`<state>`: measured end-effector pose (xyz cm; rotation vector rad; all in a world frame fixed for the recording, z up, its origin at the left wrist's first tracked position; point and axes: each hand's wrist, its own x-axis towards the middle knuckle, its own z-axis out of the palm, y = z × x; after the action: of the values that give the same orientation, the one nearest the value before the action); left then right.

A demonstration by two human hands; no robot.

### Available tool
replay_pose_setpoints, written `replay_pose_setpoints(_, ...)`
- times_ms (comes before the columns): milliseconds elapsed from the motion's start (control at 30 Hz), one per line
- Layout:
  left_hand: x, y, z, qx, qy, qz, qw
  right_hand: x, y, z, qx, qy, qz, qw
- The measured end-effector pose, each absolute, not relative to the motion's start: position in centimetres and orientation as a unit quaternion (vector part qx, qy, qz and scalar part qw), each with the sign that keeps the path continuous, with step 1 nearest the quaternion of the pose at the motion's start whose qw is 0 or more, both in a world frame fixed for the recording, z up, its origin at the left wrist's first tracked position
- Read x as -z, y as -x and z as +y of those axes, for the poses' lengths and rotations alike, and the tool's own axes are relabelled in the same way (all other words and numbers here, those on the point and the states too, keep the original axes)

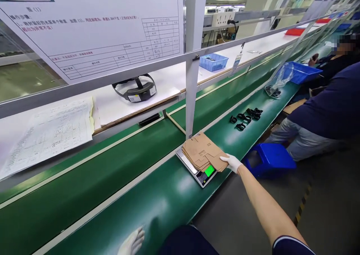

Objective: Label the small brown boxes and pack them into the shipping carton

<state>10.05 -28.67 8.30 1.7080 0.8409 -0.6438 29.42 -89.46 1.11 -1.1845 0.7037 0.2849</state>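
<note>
My right hand, in a white glove, grips the near right edge of a stack of flattened cardboard boxes. The stack rests over a digital scale and covers much of its plate; the scale's green display shows below the cardboard. Low in the view, my left hand, also white-gloved, hovers by the green work surface. Its fingers are loosely bent with nothing in them, and part of the hand is cut off by the frame's bottom edge.
Several small black parts lie beyond the scale, and farther on is a clear plastic bag beside a blue bin. A metal post rises behind the scale. Another blue bin and a seated person are at right.
</note>
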Motion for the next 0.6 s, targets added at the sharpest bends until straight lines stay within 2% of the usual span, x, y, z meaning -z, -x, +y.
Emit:
replay_pose_setpoints(133, -7.2, -14.5, -32.2, 0.324, -0.688, 0.287, 0.582, -2.8, -25.6, -85.1, -0.123, 0.544, 0.258, 0.789)
replay_pose_setpoints(233, -7.8, -16.0, -34.3, 0.304, -0.718, 0.242, 0.577, -4.5, -22.9, -78.1, -0.1, 0.612, 0.193, 0.761)
replay_pose_setpoints(433, -11.2, -15.2, -33.3, 0.122, -0.752, 0.258, 0.595, -10.1, -19.6, -59.8, -0.14, 0.779, 0.017, 0.611)
replay_pose_setpoints(600, -14.9, -11.1, -28.4, -0.018, -0.675, 0.31, 0.67, -11.5, -15.2, -47.6, -0.134, 0.791, -0.242, 0.546)
